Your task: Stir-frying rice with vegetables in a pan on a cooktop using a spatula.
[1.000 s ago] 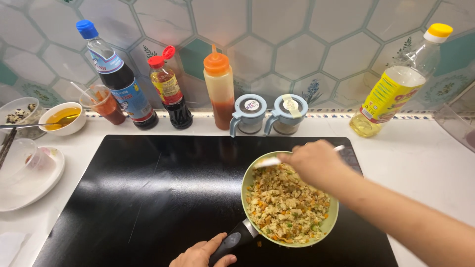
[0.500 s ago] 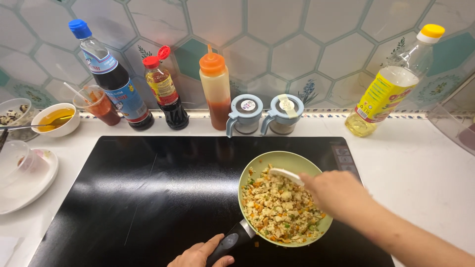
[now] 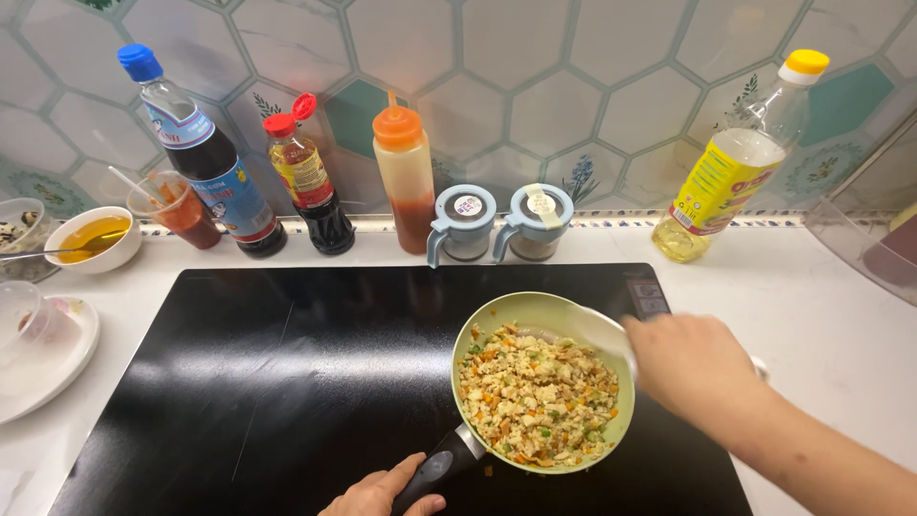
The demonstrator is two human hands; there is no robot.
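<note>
2 bare hands (image 3: pixel 693 363), sleeveless right forearm, no rings or gloves

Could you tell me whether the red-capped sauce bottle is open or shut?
Open: the sauce bottle has its red flip cap hinged up and back.

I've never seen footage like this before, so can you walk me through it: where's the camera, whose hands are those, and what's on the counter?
There is no machine here. The camera sits on a person's head and looks down, so the two bare hands are that person's own. The left hand grips the dark handle of a pale green frying pan that rests on a black glass cooktop. The pan holds chopped food in yellow, orange and green bits. The right hand holds a light-coloured spoon or spatula at the pan's right rim. Along the tiled wall stand two dark sauce bottles, an orange squeeze bottle, two small lidded jars and a bottle of yellow oil. On the left are a white bowl of yellow liquid and a white plate.
</note>
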